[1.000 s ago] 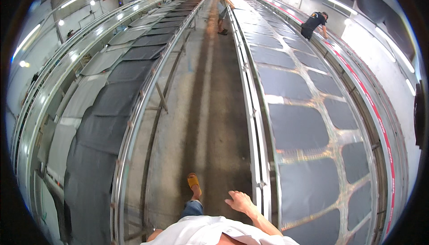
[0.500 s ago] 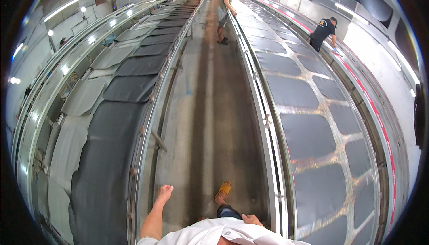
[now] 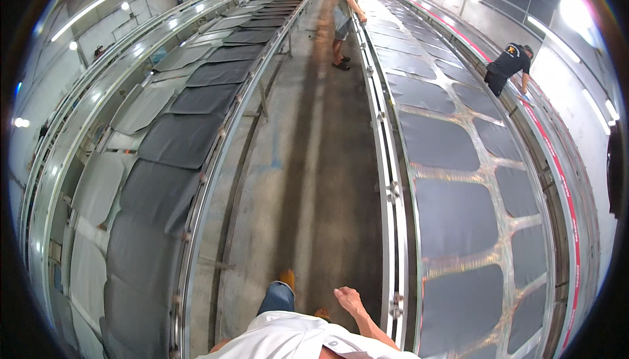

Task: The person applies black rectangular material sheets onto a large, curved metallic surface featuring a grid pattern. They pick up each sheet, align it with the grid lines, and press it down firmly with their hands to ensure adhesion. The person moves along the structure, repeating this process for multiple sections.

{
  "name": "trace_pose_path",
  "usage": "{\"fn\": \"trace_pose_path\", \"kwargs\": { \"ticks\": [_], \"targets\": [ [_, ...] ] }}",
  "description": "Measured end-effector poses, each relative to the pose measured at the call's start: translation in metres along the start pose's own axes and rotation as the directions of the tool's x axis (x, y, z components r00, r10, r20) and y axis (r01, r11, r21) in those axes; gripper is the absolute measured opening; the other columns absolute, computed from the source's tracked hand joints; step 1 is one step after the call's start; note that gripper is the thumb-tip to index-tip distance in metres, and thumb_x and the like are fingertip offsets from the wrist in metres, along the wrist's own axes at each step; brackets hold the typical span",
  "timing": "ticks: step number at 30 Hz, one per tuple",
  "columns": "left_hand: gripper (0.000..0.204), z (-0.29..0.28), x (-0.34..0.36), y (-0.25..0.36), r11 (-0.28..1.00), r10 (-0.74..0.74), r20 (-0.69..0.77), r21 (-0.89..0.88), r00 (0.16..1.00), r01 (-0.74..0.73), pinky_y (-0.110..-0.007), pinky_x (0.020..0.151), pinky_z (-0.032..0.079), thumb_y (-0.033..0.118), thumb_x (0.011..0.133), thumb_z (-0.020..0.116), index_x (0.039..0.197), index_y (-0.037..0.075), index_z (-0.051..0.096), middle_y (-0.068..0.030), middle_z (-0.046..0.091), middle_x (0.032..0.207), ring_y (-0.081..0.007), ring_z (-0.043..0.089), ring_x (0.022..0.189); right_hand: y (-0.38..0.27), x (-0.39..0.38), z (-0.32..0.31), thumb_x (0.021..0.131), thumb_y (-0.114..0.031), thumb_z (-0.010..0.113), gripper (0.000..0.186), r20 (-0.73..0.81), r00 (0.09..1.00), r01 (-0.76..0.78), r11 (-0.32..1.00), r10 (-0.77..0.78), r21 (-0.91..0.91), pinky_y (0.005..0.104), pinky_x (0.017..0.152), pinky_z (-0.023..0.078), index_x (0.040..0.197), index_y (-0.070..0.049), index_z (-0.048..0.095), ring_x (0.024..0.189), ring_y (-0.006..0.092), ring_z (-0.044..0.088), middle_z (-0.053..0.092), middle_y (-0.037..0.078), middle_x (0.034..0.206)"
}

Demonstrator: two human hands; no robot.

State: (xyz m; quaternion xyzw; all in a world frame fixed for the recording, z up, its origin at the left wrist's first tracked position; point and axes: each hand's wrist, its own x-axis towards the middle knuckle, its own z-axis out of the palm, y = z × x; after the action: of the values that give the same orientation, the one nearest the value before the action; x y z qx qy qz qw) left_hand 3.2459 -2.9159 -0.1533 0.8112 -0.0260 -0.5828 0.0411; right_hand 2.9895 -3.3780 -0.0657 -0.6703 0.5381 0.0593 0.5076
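I am walking along a concrete aisle (image 3: 301, 182) between two long tables. My right hand (image 3: 348, 299) swings forward over the floor with its fingers curled in and nothing visible in them. It is nearest to the metal rail (image 3: 393, 254) of the right table, but apart from it. Of my left side only a sliver of forearm (image 3: 220, 344) shows beside my white shirt (image 3: 282, 336); the hand itself is hidden. Dark sheet pieces (image 3: 147, 241) lie overlapping along the left table. Flat dark panels (image 3: 457, 218) are spaced out on the right table.
A person in shorts (image 3: 344, 18) stands ahead in the aisle, hands at the right table's rail. Another person in a black shirt (image 3: 510, 67) bends over a farther table with a red strip (image 3: 557, 169). Table legs (image 3: 264, 100) line the aisle's left side.
I have moved forward along the aisle, so both people appear closer. My right hand has swung forward, while my left has swung back out of sight. The other foot is now in front.
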Motion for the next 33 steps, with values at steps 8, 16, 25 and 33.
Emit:
{"fn": "trace_pose_path", "kwargs": {
  "ticks": [8,16,25,33],
  "targets": [
    [0.054,-0.196,0.136,0.239,0.965,0.231,-0.010,0.130,0.973,-0.228,-0.045,0.084,0.053,0.047,0.095,0.053,0.113,-0.002,0.067,-0.0252,0.067,0.114,-0.0402,0.068,0.093,0.014,0.177,-0.009,0.095,-0.041,0.057,0.048,0.081,0.976,-0.180,0.960,0.201,-0.215,0.0460,0.091,0.050,0.108,0.003,0.069,0.108,0.0426,0.064,0.066,0.030,0.111],
    [0.040,-0.401,0.142,0.583,0.749,0.463,-0.335,-0.348,0.821,-0.565,-0.032,0.071,0.052,0.037,0.094,0.064,0.115,0.003,0.066,-0.0106,0.071,0.100,-0.0193,0.068,0.086,-0.011,0.303,-0.052,0.094,-0.043,0.059,0.049,0.162,0.986,0.057,0.997,-0.047,-0.057,0.0383,0.056,0.050,0.079,0.001,0.071,0.057,0.0262,0.061,0.061,0.015,0.064],
    [0.034,-0.509,0.218,0.716,0.943,0.056,-0.317,-0.294,0.947,-0.154,-0.039,0.073,0.054,0.032,0.094,0.062,0.113,0.005,0.068,-0.0104,0.072,0.099,-0.0217,0.068,0.084,-0.270,0.627,-0.159,0.089,-0.040,0.059,0.051,0.172,0.969,-0.147,0.975,0.176,-0.169,0.0418,0.097,0.048,0.116,0.002,0.067,0.117,0.0395,0.061,0.065,0.026,0.122],
    [0.043,-0.618,0.172,0.947,0.897,0.392,-0.172,-0.145,0.904,-0.417,-0.037,0.080,0.055,0.035,0.092,0.064,0.122,0.004,0.064,-0.0089,0.072,0.099,-0.0220,0.068,0.092,-0.496,0.834,-0.317,0.089,-0.037,0.061,0.044,-0.141,0.990,-0.009,0.999,0.015,0.042,0.0446,0.083,0.052,0.102,0.004,0.070,0.095,0.0372,0.069,0.072,0.023,0.098]
  ]
}}
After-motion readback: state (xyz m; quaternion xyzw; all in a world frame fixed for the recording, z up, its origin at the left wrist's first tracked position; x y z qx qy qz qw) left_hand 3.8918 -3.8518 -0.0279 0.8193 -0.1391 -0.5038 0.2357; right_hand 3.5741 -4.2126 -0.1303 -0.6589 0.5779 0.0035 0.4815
